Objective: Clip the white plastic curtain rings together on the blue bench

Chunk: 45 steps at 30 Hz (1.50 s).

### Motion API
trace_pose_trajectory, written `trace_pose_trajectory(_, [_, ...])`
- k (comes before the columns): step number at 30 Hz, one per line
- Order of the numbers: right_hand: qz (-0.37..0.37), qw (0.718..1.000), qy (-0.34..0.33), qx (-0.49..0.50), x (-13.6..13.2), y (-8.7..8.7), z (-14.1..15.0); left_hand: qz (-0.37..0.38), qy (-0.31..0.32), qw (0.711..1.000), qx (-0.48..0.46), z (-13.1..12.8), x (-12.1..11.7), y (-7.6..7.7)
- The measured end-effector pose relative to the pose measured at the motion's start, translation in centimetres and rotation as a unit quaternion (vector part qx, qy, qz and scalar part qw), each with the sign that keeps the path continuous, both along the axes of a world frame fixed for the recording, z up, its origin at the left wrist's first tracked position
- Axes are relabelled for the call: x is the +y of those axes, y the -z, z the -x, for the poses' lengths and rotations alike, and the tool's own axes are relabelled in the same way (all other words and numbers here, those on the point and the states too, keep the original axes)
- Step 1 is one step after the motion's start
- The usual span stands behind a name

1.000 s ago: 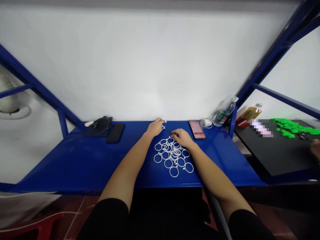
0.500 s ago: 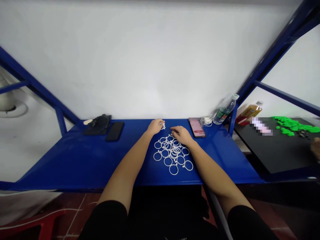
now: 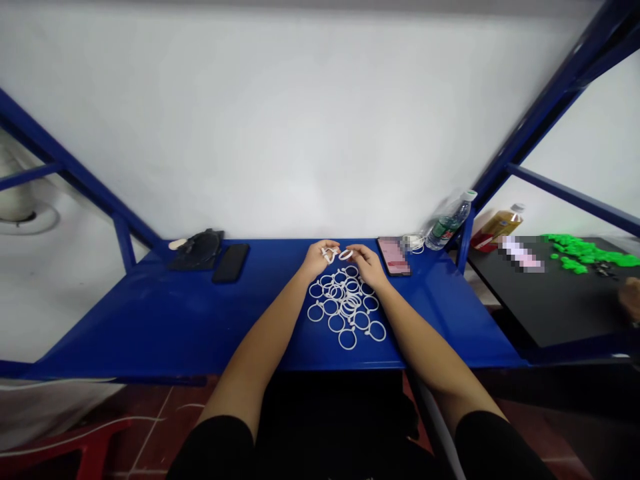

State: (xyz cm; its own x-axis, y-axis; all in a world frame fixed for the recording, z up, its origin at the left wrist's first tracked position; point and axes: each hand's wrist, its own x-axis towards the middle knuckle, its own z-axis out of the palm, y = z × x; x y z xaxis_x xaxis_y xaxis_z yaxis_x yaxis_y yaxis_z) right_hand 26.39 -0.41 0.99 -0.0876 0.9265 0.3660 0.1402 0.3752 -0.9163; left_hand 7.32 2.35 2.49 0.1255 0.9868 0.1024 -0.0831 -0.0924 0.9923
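Several white curtain-style rings with small knobs lie in a loose pile of white rings (image 3: pixel 347 305) on the blue table (image 3: pixel 165 320). My left hand (image 3: pixel 319 257) is closed on a few white rings (image 3: pixel 329 255) just beyond the pile. In the fingertips of my right hand (image 3: pixel 366 263) is another white ring (image 3: pixel 345 255), tilted and seen nearly edge-on. The two hands are close together, with the held rings between them. How many rings the left hand holds is partly hidden by its fingers.
Left of my hands lie a black phone (image 3: pixel 231 263) and a dark flat object (image 3: pixel 197 251). On the right are a lit phone (image 3: pixel 394 256), a white cable (image 3: pixel 414 243) and a leaning water bottle (image 3: pixel 451 221). Green pieces (image 3: pixel 583 250) lie on a black side table (image 3: pixel 545 307).
My right hand has picked up a white ring from the far side of the pile and lifted it. My left hand has shifted slightly right, towards it, with its rings.
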Motion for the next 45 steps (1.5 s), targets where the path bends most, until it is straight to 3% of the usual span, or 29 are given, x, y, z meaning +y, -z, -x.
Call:
trace_pose_trajectory(3, [-0.003,0.999,-0.002,0.035,-0.1,-0.4,0.3,0.025,-0.05,0.998,-0.016,0.9,-0.4,0.2])
trace_pose_trajectory(9, [0.024,0.996,-0.024,0.078,-0.6,-0.5,1.4,0.084,-0.043,0.99,-0.1,2.4,-1.6,1.0])
trace_pose_trajectory(12, [0.039,0.993,-0.043,0.099,-0.8,-0.5,1.8,0.083,-0.083,0.989,-0.09,3.3,-1.3,1.8])
trace_pose_trajectory(16, [0.044,0.996,-0.046,0.066,-0.9,-0.4,1.9,0.033,-0.193,0.979,0.056,5.3,-0.2,3.4])
trace_pose_trajectory(19, [0.041,0.998,-0.03,0.031,-1.1,-0.5,1.9,-0.066,-0.191,0.948,0.245,6.8,0.0,4.1])
trace_pose_trajectory(22, [0.036,0.999,-0.022,0.007,-1.3,-0.6,2.0,-0.109,-0.173,0.889,0.409,7.3,-0.5,3.8])
trace_pose_trajectory(24, [0.031,0.999,-0.018,-0.007,-1.4,-0.7,2.0,-0.095,-0.164,0.858,0.478,7.2,-0.9,3.3])
trace_pose_trajectory(27, [0.027,0.999,-0.012,-0.02,-1.5,-0.9,2.1,-0.091,-0.178,0.842,0.5,6.5,-1.5,2.3])
trace_pose_trajectory(30, [0.022,1.0,-0.002,-0.019,-1.6,-1.1,2.1,-0.172,-0.199,0.851,0.455,5.3,-2.6,1.4])
trace_pose_trajectory(33, [0.01,1.0,0.008,-0.014,-1.7,-1.2,2.1,-0.284,-0.114,0.865,0.397,3.8,-4.0,0.6])
trace_pose_trajectory(35, [-0.005,1.0,0.009,-0.018,-1.8,-1.3,2.2,-0.313,-0.077,0.871,0.369,3.0,-4.7,0.4])
trace_pose_trajectory(41, [0.007,0.999,-0.035,-0.025,-2.1,-1.7,2.3,-0.256,-0.074,0.928,0.261,2.2,-5.1,0.6])
trace_pose_trajectory(45, [0.015,0.998,-0.058,-0.023,-2.1,-1.6,2.2,-0.245,-0.066,0.931,0.262,2.2,-5.2,0.4])
